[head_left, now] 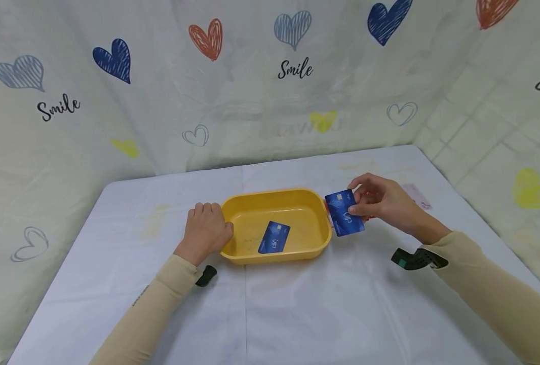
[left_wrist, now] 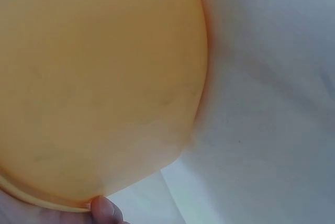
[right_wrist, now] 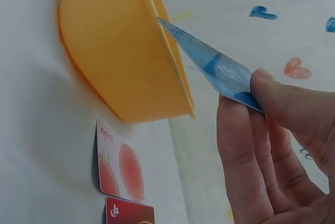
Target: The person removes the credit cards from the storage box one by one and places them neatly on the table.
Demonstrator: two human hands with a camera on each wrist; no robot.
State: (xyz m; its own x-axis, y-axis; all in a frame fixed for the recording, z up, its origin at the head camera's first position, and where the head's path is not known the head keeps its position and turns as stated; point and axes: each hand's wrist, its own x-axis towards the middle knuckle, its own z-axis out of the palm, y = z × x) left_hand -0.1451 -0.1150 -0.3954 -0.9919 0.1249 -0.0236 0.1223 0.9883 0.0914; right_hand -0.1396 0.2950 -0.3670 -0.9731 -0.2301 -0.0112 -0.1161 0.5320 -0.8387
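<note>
My left hand point(head_left: 206, 228) grips the left end of a yellow plastic tub point(head_left: 303, 219) by its rim, and the thumb shows at that rim in the left wrist view. Inside the tub lies a blue VIP card point(head_left: 274, 238), tilted, printed side up. My right hand point(head_left: 381, 200) pinches a second blue VIP card point(head_left: 341, 217) between thumb and fingers, just off the tub's right end. In the right wrist view this card point(right_wrist: 222, 69) is seen nearly edge-on, one corner overlapping the tub's rim point(right_wrist: 166, 46).
Below the right hand, a white card with red ovals point(right_wrist: 131, 166) and a red card point(right_wrist: 125, 211) lie by the tub. A pale pink-patterned piece point(head_left: 417, 196) lies farther right on the white table point(head_left: 297, 314). Behind stands a heart-printed cloth point(head_left: 242, 91).
</note>
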